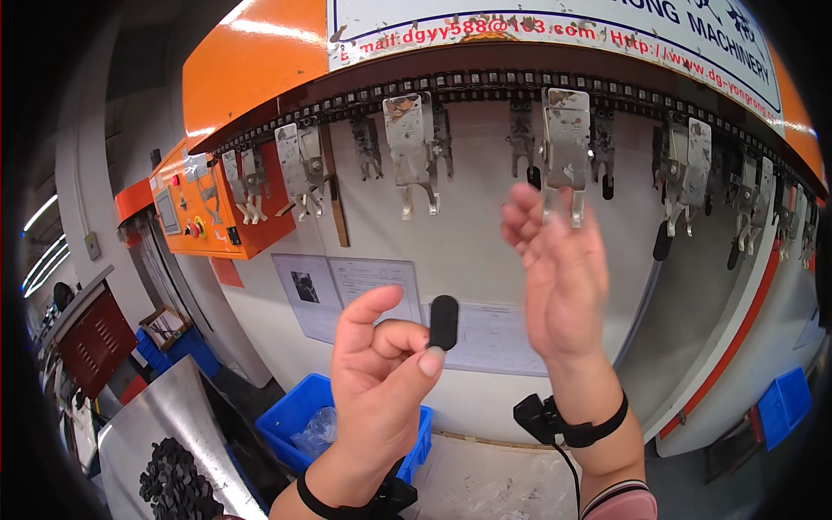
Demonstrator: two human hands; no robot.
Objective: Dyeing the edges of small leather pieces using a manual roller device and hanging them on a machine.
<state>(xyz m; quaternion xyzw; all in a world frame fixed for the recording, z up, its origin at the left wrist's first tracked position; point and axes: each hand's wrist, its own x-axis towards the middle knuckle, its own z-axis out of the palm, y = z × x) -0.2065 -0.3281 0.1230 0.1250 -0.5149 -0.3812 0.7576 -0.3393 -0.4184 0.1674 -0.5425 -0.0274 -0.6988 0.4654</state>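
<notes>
Black oval part (444, 321): pinched between thumb and forefinger of left hand (381, 394), raised before the machine wall. Right hand (559, 277): open, empty, fingers just under a metal clip (566, 147) hanging from the chain (485, 84).

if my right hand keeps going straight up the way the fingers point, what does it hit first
Most likely the metal clip hanging from the chain just above the right hand. Depth is unclear, so it may sit slightly behind.

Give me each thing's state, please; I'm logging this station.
left hand: pinching a small black oval piece
right hand: open, empty, raised at a metal clip
metal clips on the chain: hanging, a few holding black pieces
blue bin: open
</notes>
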